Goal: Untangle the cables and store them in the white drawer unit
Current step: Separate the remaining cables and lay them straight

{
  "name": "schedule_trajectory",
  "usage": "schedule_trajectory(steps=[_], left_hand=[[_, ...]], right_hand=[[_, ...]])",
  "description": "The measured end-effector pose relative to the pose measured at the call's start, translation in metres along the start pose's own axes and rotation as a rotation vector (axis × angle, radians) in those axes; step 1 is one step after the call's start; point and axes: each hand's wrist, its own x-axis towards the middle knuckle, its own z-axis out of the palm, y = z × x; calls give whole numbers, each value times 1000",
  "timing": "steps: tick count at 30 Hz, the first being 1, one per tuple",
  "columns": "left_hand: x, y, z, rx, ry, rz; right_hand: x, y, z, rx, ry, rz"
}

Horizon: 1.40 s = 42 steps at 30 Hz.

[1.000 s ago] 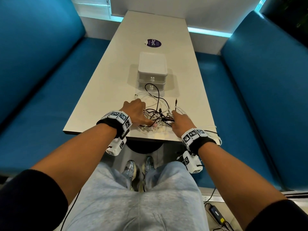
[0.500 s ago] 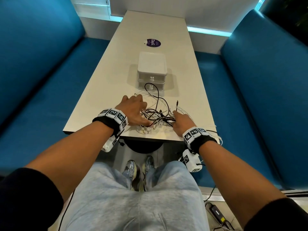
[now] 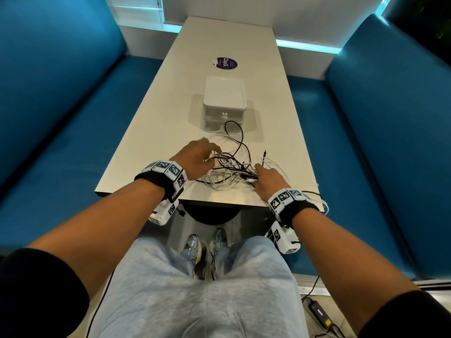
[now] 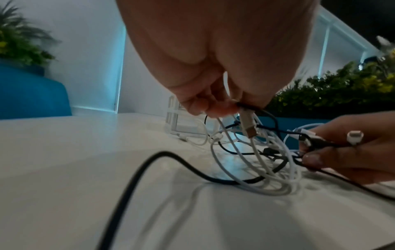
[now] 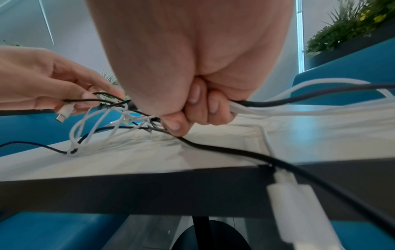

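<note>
Cables (image 3: pixel 229 167) before drawer unit (image 3: pixel 224 103) (on table (image 3: pixel 151 132))

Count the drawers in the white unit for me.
2, stacked: the upper drawer, with a knob, and the lower drawer beneath it, its front partly behind cables. Both look shut.

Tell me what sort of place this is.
Probably a booth in a cafe or office lounge: blue upholstered benches flank a long pale table with a round purple sticker, and plants line a planter ledge behind the seats. The cables and drawer unit look brought in.
</note>
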Motion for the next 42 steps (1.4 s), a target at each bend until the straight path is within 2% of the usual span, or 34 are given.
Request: schedule_trajectory(steps=[3,7,10,14,19,22,25,28,30,33,36,38,42], left_hand=[[2,5,0,-121,-12,-118],[4,3,-1,-396,134,-259],[5,0,3,-515,112,-304],[5,-5,-2,-531,108,-294],[-1,-6,-9,-381,-48,-302],[-3,5,-4,-378,-61,-300],[-7,20,-4,-313,23,-150],[-12,34,-1,-145,11,44],[-11,38,4,-65,-6,103],[-9,41,10,17,54,173],[-4,44,11,209,87,241],[-2,47,10,360,100,236],[-2,50,6,580,164,85]], right_hand=[[0,-1,-1,-13,-10,0],[-1,-1,-1,-16,-16,-4],[0,-1,-1,-16,-19,-5],[0,3,1,-25,-25,15],[0,4,0,-22,-20,24],[-1,3,2,-24,-12,26],[-1,3,2,-38,-9,22],[0,3,2,-40,-11,20],[0,3,2,-37,-5,19],[-1,4,3,-25,-8,17],[-2,7,4,-11,-19,5],[-3,6,4,-12,-16,0],[-3,3,4,-18,-38,-2]])
